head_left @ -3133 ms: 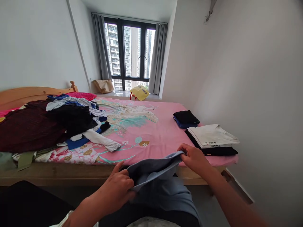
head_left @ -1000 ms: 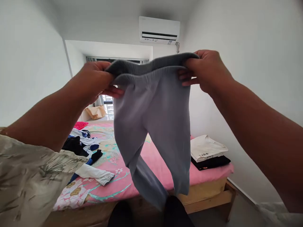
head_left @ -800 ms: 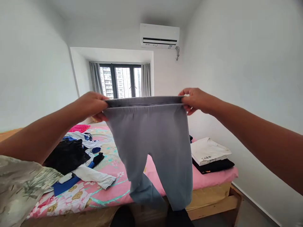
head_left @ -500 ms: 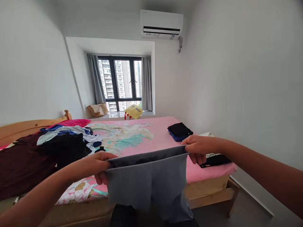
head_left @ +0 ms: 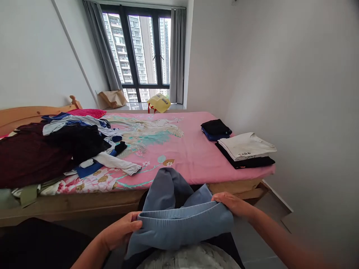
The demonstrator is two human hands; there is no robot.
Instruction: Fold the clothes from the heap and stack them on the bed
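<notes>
A pair of grey-blue pants (head_left: 179, 228) with an elastic waistband lies across my lap, the legs stretching forward to the bed's edge. My left hand (head_left: 120, 228) grips the left end of the waistband, thumb on top. At the waistband's right end, my right hand (head_left: 228, 203) is closed on the cloth, its fingertips partly hidden. Between the hands the waistband is stretched wide, its opening facing up.
Ahead is a bed with a pink patterned sheet (head_left: 190, 149). A loose heap of clothes (head_left: 75, 145) covers its left side. Folded white shirts (head_left: 246, 145) and a dark folded stack (head_left: 215, 129) sit on the right. A yellow bag (head_left: 159, 102) rests on the windowsill.
Both hands have come down and closer to my body, bringing the pants from hanging upright in the air to lying on my lap. The view has tilted downward.
</notes>
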